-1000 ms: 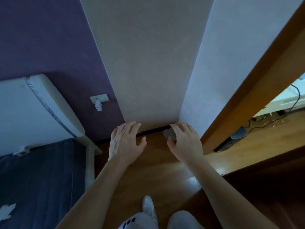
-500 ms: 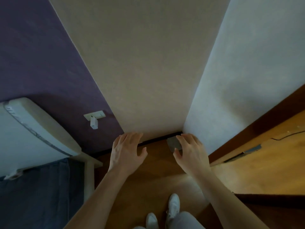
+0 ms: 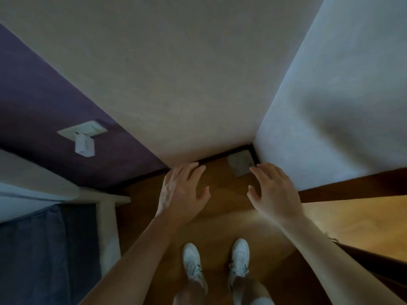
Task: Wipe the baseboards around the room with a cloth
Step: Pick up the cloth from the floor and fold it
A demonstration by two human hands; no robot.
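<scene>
Both hands [image 3: 229, 192] outstretched, palms down, fingers spread

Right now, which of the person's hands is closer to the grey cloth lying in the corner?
The right hand: its fingers reach the edge of the cloth. The left hand is further off to the cloth's left, near the dark baseboard.

Grey cloth [image 3: 240, 162], dark baseboard [image 3: 222, 155], purple wall [image 3: 44, 102], white shoes [image 3: 192, 264], brown wooden floor [image 3: 226, 203]

Left hand [image 3: 184, 190] and right hand [image 3: 274, 191] spread open above wooden floor [image 3: 222, 225], empty. Grey cloth [image 3: 240, 162] flat in corner, beside dark baseboard [image 3: 220, 155].
</scene>
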